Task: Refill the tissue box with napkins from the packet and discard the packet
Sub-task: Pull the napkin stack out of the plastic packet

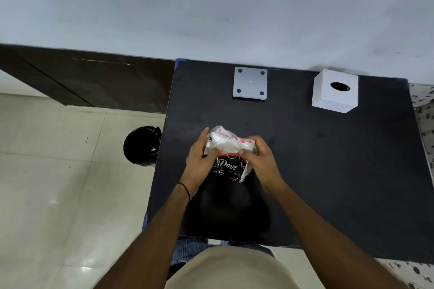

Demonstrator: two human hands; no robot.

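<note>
Head view: napkin packet [229, 159] gripped by both hands above dark table [328, 171].
Left hand [199, 155] and right hand [257, 156] each pinched the packet's plastic; white tissue box [334, 91] stood far right, its base plate [250, 83] apart, black bin [141, 146] on floor.

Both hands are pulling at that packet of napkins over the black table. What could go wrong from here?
1. The left hand and right hand pull the packet apart in mid-air; if it tears suddenly, napkins might spill onto the table or floor.
2. The tissue box and its flat base plate lie apart at the far edge, so a reach could knock them.
3. The bin stands off to the left; a tossed wrapper might miss.
</note>
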